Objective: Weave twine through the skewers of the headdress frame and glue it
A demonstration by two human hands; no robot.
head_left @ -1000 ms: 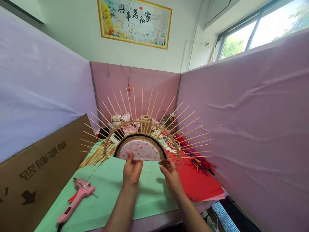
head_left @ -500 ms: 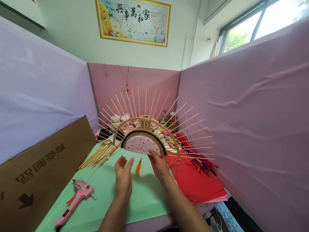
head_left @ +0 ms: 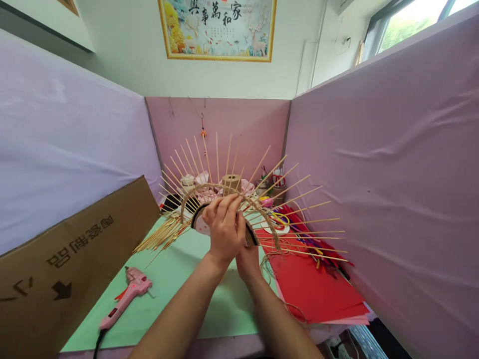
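A half-round fan-like piece (head_left: pixel 201 225) with a pink dotted face, dark rim and thin sticks radiating outward is held up over the green table. A twine arc (head_left: pixel 262 212) runs across the sticks. My right hand (head_left: pixel 247 262) grips its lower right edge from below. My left hand (head_left: pixel 226 227) lies over the front and upper rim, fingers bent together and covering much of the pink face; whether it pinches anything is hidden.
A pink glue gun (head_left: pixel 127 298) lies at the left on the green table surface (head_left: pixel 172 294), beside a cardboard sheet (head_left: pixel 86 259). Loose sticks (head_left: pixel 162 234) lie behind it. Red sheets (head_left: pixel 314 286) and a twine spool (head_left: pixel 231 182) are also there.
My left hand has moved up and right from beside the piece onto its front and rim. My right hand keeps its hold lower down. The view has shifted slightly, and the orange tassel is now out of sight.
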